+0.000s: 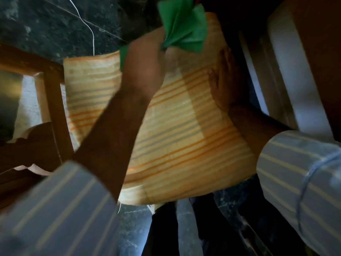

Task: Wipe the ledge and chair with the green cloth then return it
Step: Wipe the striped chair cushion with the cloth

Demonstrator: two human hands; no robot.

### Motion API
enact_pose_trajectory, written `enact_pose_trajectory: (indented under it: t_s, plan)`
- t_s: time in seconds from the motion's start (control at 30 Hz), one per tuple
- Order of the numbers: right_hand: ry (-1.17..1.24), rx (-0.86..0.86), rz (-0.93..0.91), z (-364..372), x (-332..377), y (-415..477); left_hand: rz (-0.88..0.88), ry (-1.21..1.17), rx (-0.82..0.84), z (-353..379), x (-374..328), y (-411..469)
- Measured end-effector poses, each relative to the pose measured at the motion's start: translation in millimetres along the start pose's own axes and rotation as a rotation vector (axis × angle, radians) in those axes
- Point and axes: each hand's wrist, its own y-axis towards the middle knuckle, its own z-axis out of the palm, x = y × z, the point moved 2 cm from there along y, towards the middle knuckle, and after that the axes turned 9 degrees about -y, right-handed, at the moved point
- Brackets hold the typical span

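Over the chair seat: my left hand (pixel 144 63) is clenched on the green cloth (pixel 182 28), which bunches out of the fist in loose folds above the far edge of the striped cushion (pixel 184 126). A smaller tuft of it shows on the other side of the fist. My right hand (pixel 227 78) lies flat and open along the cushion's right side, holding nothing, well apart from the left. The chair's wooden frame (pixel 53 100) runs down the left, over dark stone floor (pixel 46 24). A pale ledge (pixel 287 71) stands to the right, untouched for now.

The cloth looks thin, light and limp; it should fold to any shape and weigh next to nothing. Gripped at its gathered middle, as here, the free corners flap; I judge a flatter hold, palm spread over it, would wipe the fabric better. The cushion seems soft and may shift under pressure, so the bracing hand helps.
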Motion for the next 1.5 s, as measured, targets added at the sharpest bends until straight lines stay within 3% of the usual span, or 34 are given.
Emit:
enact_pose_trajectory:
  t_s: [0.1,0.2,0.3,0.47,0.6,0.7,0.77,0.83,0.93,1.07,1.13,1.33,1.43,1.5]
  plan:
    - [-0.015,0.008,0.016,1,-1,0,0.015,0.166,0.176,53,3,54]
    - [0.005,-0.035,0.003,2,1,1,0.076,0.312,0.357,88,14,51]
    - [0.033,-0.080,0.016,6,0,4,0.144,0.359,0.316,84,39,14]
    - [0.065,-0.080,0.022,4,-2,5,0.077,0.293,0.277,53,70,-94]
    - [0.144,0.024,0.232,-8,17,14,0.047,0.101,0.327,33,67,-128]
    - [0.212,0.064,0.220,-28,48,21,-0.050,-0.024,0.124,13,63,-109]
    - [0.259,0.172,0.035,-38,74,15,-0.121,0.122,0.051,2,69,-92]
    - [0.199,0.360,-0.069,-41,92,8,-0.255,0.234,0.138,-7,80,-78]
    - [0.085,0.553,-0.049,-48,99,14,-0.405,0.252,0.243,-17,92,-62]
    - [-0.020,0.737,-0.061,-57,101,16,-0.554,0.079,0.207,-32,92,-60]
    - [0.099,0.733,-0.008,-67,101,10,-0.646,-0.098,0.112,-42,87,-69]
    - [0.823,0.764,0.358,-112,109,-22,-0.704,-0.629,-0.312,-99,46,-107]
    - [1.120,0.842,0.421,-141,125,-31,-0.733,-0.664,-0.411,-136,23,-116]
    - [1.223,0.821,0.379,-167,139,-28,-0.703,-0.516,-0.477,-168,2,-119]
